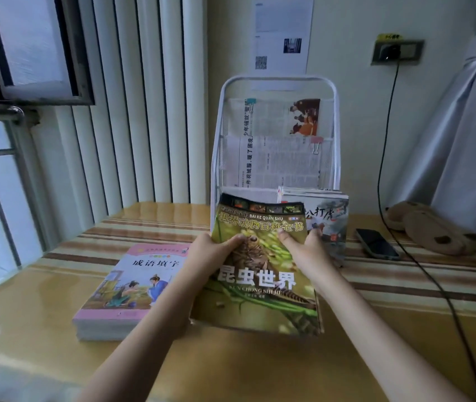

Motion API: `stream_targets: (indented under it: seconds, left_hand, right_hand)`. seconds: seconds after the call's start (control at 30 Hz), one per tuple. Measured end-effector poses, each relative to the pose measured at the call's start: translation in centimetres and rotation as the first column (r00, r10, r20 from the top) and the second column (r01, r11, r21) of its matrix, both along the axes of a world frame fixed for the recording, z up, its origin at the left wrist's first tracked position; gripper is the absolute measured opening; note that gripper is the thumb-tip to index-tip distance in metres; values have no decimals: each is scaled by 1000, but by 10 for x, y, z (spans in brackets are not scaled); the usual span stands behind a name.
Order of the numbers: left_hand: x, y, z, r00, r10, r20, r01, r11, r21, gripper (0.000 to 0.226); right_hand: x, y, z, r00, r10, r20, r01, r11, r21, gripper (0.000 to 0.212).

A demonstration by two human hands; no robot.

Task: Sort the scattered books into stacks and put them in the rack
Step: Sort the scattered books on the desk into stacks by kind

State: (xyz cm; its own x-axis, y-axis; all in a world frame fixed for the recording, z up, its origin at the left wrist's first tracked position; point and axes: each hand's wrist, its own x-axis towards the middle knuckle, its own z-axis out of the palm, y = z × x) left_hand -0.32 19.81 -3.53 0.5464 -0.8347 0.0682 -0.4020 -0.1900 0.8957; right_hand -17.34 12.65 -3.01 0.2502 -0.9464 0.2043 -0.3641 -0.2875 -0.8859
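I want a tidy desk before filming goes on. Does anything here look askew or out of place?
Little stands out. The green insect book, gripped by both hands, has a curled, worn top edge. A phone lies on the striped tablecloth with a black cable trailing across the desk beside it. The pink stack lies neatly.

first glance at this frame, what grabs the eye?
The green insect book, centre frame, gripped at its edges by the left hand and right hand. Behind it stands the white wire rack holding clipped newspapers. A pink-edged book stack lies to the left on the striped table.
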Motion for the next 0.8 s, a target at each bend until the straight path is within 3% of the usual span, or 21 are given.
stream_targets:
  seconds: [0.07,0.17,0.27,0.33,0.43,0.5,0.57,0.63,0.73,0.8]
  left_hand:
    - [5,6,1,998,-64,12,62,991,118,37]
    - [2,9,-14,976,-108,188,70,977,199,27]
    - [1,1,-42,923,-173,345,45,936,348,41]
    - [3,-6,-59,913,-112,392,-44,929,368,56]
    - [-4,-8,-67,905,-8,426,-164,915,367,67]
    - [-18,-2,-64,811,-12,585,-254,894,370,70]
    - [-31,-2,-63,635,-76,768,-239,927,290,75]
    - [-34,-6,-65,501,-216,838,-68,955,287,76]
    - [-26,-15,-60,509,-473,720,147,871,468,63]
    - [-20,-25,-51,494,-526,693,156,837,524,46]
  right_hand:
    - [3,-2,-10,984,10,-178,4,997,78,89]
    - [11,-1,-36,950,-2,-311,25,997,67,83]
    - [20,-1,-65,905,-88,-415,89,996,-18,59]
    - [21,1,-72,857,-181,-482,160,984,-85,50]
    - [18,-5,-78,736,-324,-594,164,937,-307,58]
    - [16,-9,-78,650,-365,-667,108,912,-395,71]
    - [17,-10,-78,665,-319,-675,22,912,-410,71]
    - [20,-11,-81,688,-229,-688,-101,909,-404,61]
    - [17,-16,-84,716,-106,-690,-163,936,-313,46]
    - [10,-27,-86,794,-103,-600,-128,935,-330,46]
